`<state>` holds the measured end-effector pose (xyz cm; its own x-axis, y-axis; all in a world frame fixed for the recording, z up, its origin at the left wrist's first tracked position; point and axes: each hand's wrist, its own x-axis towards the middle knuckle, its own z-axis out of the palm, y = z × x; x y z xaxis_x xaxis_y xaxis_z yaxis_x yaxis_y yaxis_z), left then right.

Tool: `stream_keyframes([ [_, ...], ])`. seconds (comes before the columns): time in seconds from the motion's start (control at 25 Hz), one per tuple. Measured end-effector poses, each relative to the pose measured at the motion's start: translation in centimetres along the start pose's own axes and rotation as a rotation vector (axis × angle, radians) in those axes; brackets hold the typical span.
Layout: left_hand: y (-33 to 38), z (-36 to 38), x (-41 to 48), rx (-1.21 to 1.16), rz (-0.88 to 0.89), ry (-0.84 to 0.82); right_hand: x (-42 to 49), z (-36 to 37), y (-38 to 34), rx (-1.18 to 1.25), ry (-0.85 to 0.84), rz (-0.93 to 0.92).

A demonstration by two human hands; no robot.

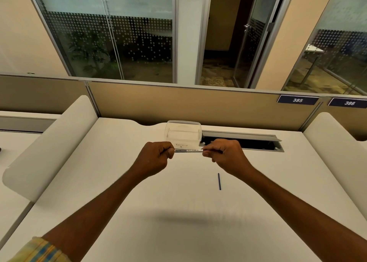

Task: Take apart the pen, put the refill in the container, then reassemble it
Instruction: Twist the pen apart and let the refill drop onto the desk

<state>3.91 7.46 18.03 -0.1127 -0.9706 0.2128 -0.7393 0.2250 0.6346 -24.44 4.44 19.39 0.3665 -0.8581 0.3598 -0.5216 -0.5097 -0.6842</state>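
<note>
I hold a white pen [188,150] with black lettering level above the desk, one end in each hand. My left hand [156,155] is closed around its left end and my right hand [222,152] around its right end. Both ends are hidden inside my fingers. A thin dark blue refill [219,181] lies loose on the white desk below my right hand, pointing away from me. Just behind the pen stands a clear plastic container [183,131] with handwriting on its near wall.
An open cable slot [248,141] with a grey flap runs along the desk's back edge, right of the container. White curved dividers [51,142] flank the desk on both sides, and a beige partition [188,105] closes off the back.
</note>
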Motion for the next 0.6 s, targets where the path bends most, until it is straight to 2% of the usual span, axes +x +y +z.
stream_keyframes([
  [0.16,0.1,-0.1,-0.2,0.039,0.025,0.026,1.0,-0.7,-0.8,0.322,-0.253,0.424],
  [0.32,0.6,-0.3,-0.4,0.044,0.072,0.06,1.3,-1.3,-0.9,0.404,-0.437,0.542],
  [0.4,0.6,-0.3,-0.5,0.023,0.077,0.058,1.2,-1.1,-1.1,0.354,-0.419,0.562],
  [0.48,0.6,-0.2,-0.7,0.004,0.072,0.052,1.0,-0.6,-1.3,0.289,-0.315,0.554],
  [0.6,0.6,-0.1,-0.8,-0.02,0.056,0.045,0.3,0.1,-1.4,0.168,-0.188,0.444],
])
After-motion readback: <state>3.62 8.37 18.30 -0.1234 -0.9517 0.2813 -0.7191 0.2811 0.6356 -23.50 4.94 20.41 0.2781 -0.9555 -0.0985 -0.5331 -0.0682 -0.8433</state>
